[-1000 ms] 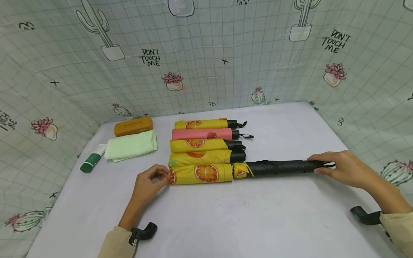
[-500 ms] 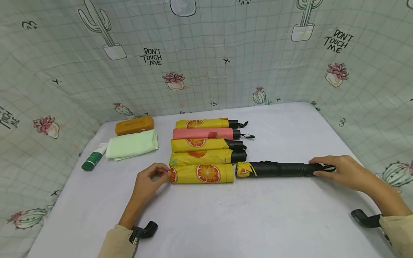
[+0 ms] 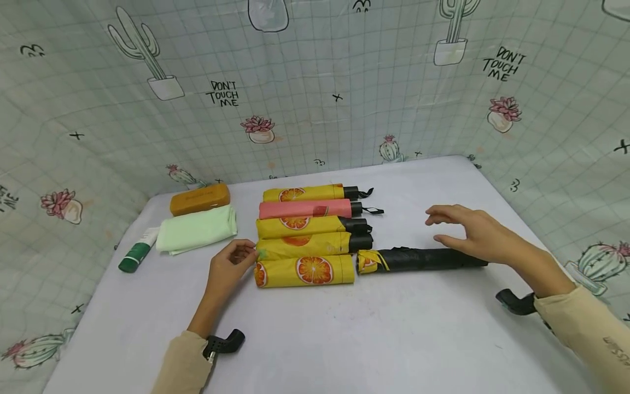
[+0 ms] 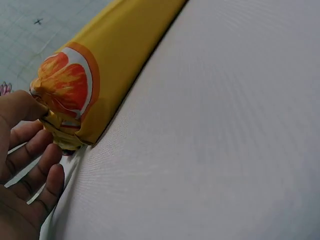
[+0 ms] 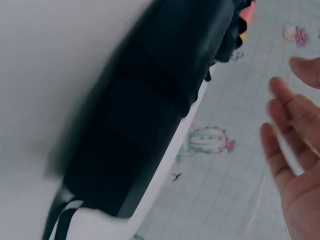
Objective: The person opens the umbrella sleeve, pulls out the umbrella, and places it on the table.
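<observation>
A yellow orange-slice-print umbrella sleeve [image 3: 325, 271] lies at the front of the row. End to end with it, a small gap apart, lies a folded black umbrella [image 3: 418, 259] with a yellow printed end. My left hand [image 3: 230, 265] is at the row's left end; in the left wrist view its thumb [image 4: 20, 107] is against the gathered sleeve end and its other fingers are loosely bent. My right hand [image 3: 474, 232] hovers over the black umbrella's right part, fingers apart and holding nothing. In the right wrist view the umbrella [image 5: 135, 115] lies apart from those fingers, its strap [image 5: 62, 220] showing.
Behind lie several folded umbrellas in a row, one a pink umbrella [image 3: 305, 208] among yellow ones. At the left are a brown case [image 3: 199, 199], a folded pale green cloth [image 3: 197, 229] and a green-and-white tube [image 3: 139, 250]. A printed sheet [image 3: 315, 71] hangs around the white table [image 3: 344, 339].
My right hand has let go of the black umbrella's right end and moved up and left. My left hand has shifted slightly back from the front sleeve's end, its pinch loosened.
</observation>
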Demonstrator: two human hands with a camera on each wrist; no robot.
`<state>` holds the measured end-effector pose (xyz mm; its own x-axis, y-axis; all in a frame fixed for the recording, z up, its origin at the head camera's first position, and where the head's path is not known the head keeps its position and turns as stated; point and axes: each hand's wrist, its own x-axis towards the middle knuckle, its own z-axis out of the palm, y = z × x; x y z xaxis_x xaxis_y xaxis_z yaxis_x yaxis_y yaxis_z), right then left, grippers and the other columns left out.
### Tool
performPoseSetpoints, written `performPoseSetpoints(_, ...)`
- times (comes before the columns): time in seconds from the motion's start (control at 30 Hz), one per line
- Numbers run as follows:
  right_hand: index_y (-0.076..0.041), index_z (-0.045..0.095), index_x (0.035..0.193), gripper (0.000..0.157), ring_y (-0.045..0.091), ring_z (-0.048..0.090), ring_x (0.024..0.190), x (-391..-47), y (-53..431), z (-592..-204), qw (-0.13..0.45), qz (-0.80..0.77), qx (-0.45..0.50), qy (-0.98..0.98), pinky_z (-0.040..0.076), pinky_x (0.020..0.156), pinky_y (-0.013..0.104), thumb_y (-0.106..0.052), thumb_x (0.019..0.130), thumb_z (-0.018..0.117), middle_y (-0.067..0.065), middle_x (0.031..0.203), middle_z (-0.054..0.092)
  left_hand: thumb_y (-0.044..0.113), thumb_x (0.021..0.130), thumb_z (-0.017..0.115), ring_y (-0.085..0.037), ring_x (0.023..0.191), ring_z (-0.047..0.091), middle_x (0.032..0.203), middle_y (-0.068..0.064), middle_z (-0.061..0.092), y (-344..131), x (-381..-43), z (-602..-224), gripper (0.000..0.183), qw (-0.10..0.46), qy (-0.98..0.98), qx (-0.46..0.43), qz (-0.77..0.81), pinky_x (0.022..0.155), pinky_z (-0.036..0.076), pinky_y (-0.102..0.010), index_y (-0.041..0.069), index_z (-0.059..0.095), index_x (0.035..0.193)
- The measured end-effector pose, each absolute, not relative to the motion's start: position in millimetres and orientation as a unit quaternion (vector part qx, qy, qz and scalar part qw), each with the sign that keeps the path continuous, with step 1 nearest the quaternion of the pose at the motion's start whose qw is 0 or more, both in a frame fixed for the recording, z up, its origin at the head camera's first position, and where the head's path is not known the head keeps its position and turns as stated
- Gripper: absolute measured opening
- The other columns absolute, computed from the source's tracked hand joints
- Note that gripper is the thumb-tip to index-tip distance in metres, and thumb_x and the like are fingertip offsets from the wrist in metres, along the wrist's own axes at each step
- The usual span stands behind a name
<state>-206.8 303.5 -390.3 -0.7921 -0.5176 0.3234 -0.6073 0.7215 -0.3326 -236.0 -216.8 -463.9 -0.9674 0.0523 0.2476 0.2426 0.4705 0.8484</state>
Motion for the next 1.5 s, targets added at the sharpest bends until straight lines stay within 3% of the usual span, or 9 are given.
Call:
performPoseSetpoints(0.13,-0.011,0.049,0.135,0.053,0.019,0.045,0.114,-219,279,-389,0.059,0.244,0.321,-0.913,0.038,0.093,0.043,-0.007,0.089,0.076,-0.013,0.115,0.069,0.020,0.092,0.075,-0.016,0.088,0.062,0.096,-0.008,0.069,-216,-236,-465,0.022,0.096,-0.849,-0.093,-0.511,0.075,0.050,-0.017,0.007,0.069,0.110)
performPoseSetpoints(0.27,-0.013,0.042,0.132,0.055,0.028,0.036,0.119,-225,265,-388,0.022,0.260,0.302,-0.917,0.026,0.095,0.054,-0.010,0.089,0.076,-0.006,0.123,0.066,0.013,0.093,0.073,-0.020,0.088,0.062,0.096,-0.012,0.069,-209,-231,-451,0.022,0.099,-0.850,-0.104,-0.507,0.073,0.050,-0.018,0.002,0.068,0.111)
performPoseSetpoints(0.37,-0.008,0.036,0.131,0.062,0.030,0.032,0.114,-231,259,-392,0.028,0.268,0.290,-0.918,0.021,0.090,0.050,-0.012,0.086,0.079,0.005,0.120,0.051,0.012,0.093,0.073,-0.019,0.087,0.062,0.096,-0.012,0.068,-210,-234,-452,0.021,0.100,-0.849,-0.109,-0.507,0.072,0.050,-0.017,0.002,0.068,0.111)
performPoseSetpoints(0.5,-0.004,0.032,0.130,0.066,0.026,0.031,0.106,-240,254,-401,0.037,0.290,0.291,-0.911,0.019,0.084,0.044,-0.011,0.085,0.079,0.008,0.110,0.033,0.017,0.092,0.075,-0.015,0.085,0.061,0.095,-0.008,0.068,-217,-243,-464,0.021,0.104,-0.839,-0.117,-0.521,0.071,0.050,-0.017,0.007,0.069,0.110)
performPoseSetpoints(0.67,-0.004,0.037,0.130,0.055,0.026,0.040,0.110,-245,248,-406,0.005,0.318,0.293,-0.902,0.032,0.092,0.046,-0.005,0.088,0.074,0.007,0.114,0.042,0.014,0.093,0.074,-0.016,0.086,0.061,0.096,-0.011,0.068,-214,-241,-463,0.022,0.093,-0.841,-0.109,-0.522,0.070,0.050,-0.017,0.004,0.068,0.111)
performPoseSetpoints(0.87,-0.005,0.048,0.134,0.050,0.030,0.055,0.109,-251,240,-401,-0.004,0.309,0.308,-0.899,0.045,0.093,0.050,-0.007,0.091,0.073,0.004,0.116,0.058,0.005,0.092,0.072,-0.023,0.085,0.061,0.096,-0.018,0.067,-208,-233,-446,0.022,0.092,-0.838,-0.108,-0.526,0.070,0.050,-0.017,-0.004,0.067,0.111)
performPoseSetpoints(1.13,-0.005,0.055,0.135,0.047,0.027,0.060,0.111,-259,227,-403,-0.015,0.289,0.345,-0.893,0.049,0.093,0.052,-0.010,0.092,0.073,0.006,0.124,0.063,0.004,0.092,0.071,-0.020,0.086,0.062,0.096,-0.020,0.067,-201,-224,-431,0.023,0.086,-0.837,-0.104,-0.530,0.073,0.051,-0.017,-0.008,0.065,0.111)
performPoseSetpoints(1.5,-0.004,0.064,0.125,0.036,0.025,0.061,0.115,-265,201,-414,-0.049,0.267,0.359,-0.893,0.049,0.097,0.047,-0.009,0.091,0.073,0.007,0.121,0.065,0.005,0.090,0.075,-0.013,0.083,0.062,0.093,-0.013,0.069,-213,-232,-472,0.016,0.103,-0.830,-0.088,-0.541,0.071,0.051,-0.015,0.001,0.069,0.104)
